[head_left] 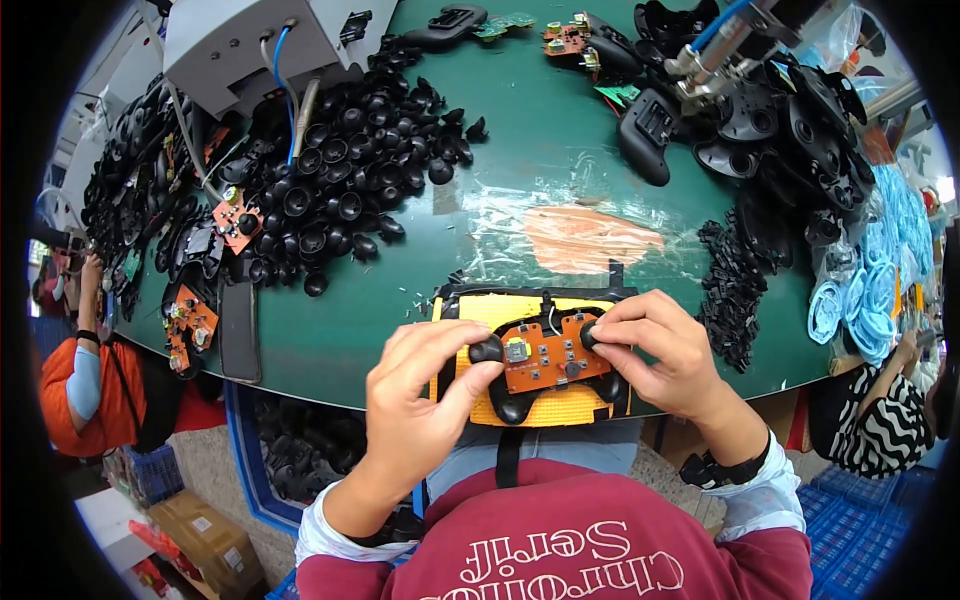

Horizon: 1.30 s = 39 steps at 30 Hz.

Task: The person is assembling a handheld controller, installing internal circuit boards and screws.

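Observation:
A black game controller half-shell (512, 406) lies on a yellow pad (485, 309) at the table's near edge. An orange circuit board (548, 372) with small buttons sits in the shell. Between thumb and fingers, my left hand (415, 395) grips a round black thumbstick cap (486, 349) at the board's left end. My right hand (668, 352) pinches a second black thumbstick cap (588, 335) at the upper right of the board. The fingertips partly cover that cap.
Left of centre, many black domed caps (345, 170) are heaped on the green table (520, 120). A dark phone (239, 330) lies near orange boards (190, 325). Small black parts (732, 300) and controller shells (750, 110) pile up on the right, under a metal machine arm (715, 60).

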Each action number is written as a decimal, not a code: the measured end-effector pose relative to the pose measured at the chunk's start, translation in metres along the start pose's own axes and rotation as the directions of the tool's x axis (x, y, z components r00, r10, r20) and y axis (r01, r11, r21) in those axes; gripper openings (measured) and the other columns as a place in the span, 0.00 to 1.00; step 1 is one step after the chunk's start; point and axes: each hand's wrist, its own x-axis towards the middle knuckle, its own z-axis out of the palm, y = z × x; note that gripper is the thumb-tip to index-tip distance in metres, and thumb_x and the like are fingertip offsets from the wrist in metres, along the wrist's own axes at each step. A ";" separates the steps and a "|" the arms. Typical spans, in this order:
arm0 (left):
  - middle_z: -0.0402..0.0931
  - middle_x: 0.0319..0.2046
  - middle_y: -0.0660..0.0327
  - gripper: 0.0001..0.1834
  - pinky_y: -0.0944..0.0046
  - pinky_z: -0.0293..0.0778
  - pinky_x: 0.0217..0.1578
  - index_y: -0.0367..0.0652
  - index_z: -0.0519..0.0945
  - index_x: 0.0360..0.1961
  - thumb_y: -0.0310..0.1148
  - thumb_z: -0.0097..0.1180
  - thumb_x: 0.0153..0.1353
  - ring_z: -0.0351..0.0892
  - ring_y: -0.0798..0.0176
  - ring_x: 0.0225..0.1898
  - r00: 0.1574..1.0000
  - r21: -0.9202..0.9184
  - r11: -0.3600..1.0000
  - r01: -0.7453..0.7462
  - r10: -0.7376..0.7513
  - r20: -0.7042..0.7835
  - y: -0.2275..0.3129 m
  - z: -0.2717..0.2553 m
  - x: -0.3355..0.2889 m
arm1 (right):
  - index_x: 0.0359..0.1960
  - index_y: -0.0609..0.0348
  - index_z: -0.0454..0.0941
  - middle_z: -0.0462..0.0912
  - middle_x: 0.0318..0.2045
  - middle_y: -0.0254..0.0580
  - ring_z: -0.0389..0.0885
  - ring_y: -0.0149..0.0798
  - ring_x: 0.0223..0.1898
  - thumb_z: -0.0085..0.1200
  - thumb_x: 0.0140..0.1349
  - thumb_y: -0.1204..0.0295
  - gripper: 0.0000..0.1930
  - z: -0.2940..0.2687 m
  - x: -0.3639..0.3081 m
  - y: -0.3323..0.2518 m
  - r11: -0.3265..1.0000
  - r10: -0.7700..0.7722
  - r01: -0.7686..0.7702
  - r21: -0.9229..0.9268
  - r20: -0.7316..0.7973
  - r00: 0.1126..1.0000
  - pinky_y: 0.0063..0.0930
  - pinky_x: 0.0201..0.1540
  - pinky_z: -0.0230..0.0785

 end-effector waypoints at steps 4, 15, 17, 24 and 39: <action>0.81 0.36 0.60 0.15 0.61 0.71 0.45 0.42 0.86 0.37 0.22 0.70 0.43 0.77 0.58 0.42 1.000 -0.011 1.000 0.006 -0.006 0.019 0.001 0.011 0.001 | 0.33 0.60 0.82 0.82 0.33 0.40 0.81 0.42 0.35 0.67 0.46 0.81 0.11 -0.006 0.006 -0.002 1.000 0.023 -0.023 -0.005 0.077 0.997 0.32 0.38 0.73; 0.78 0.30 0.66 0.15 0.61 0.62 0.43 0.47 0.86 0.34 0.31 0.74 0.41 0.73 0.61 0.36 0.995 0.203 0.975 -0.087 0.074 0.069 -0.007 0.019 0.004 | 0.33 0.59 0.81 0.81 0.33 0.39 0.81 0.42 0.36 0.66 0.47 0.80 0.10 -0.006 0.008 -0.004 0.998 0.067 -0.066 -0.005 0.117 0.991 0.32 0.39 0.73; 0.78 0.29 0.65 0.14 0.60 0.62 0.44 0.46 0.85 0.32 0.32 0.74 0.41 0.73 0.60 0.36 0.994 0.211 0.973 -0.094 0.081 0.073 -0.006 0.020 0.004 | 0.33 0.59 0.81 0.81 0.33 0.39 0.81 0.42 0.36 0.66 0.47 0.80 0.10 -0.006 0.007 -0.003 0.996 0.078 -0.082 0.026 0.121 0.990 0.32 0.39 0.73; 0.77 0.28 0.64 0.14 0.60 0.62 0.44 0.44 0.83 0.28 0.33 0.74 0.41 0.74 0.58 0.36 0.992 0.203 0.973 -0.113 0.098 0.084 -0.010 0.021 0.008 | 0.33 0.59 0.80 0.81 0.32 0.39 0.81 0.43 0.35 0.66 0.48 0.79 0.10 -0.005 0.011 -0.006 0.996 0.085 -0.087 0.018 0.109 0.990 0.33 0.37 0.73; 0.76 0.43 0.54 0.22 0.59 0.68 0.51 0.37 0.81 0.42 0.26 0.72 0.43 0.75 0.53 0.45 0.995 0.224 0.970 -0.099 0.102 -0.001 0.001 0.002 -0.002 | 0.39 0.59 0.82 0.83 0.37 0.49 0.82 0.53 0.41 0.58 0.60 0.64 0.12 -0.064 0.024 0.024 0.759 0.426 -0.444 -0.476 -0.154 0.892 0.44 0.43 0.74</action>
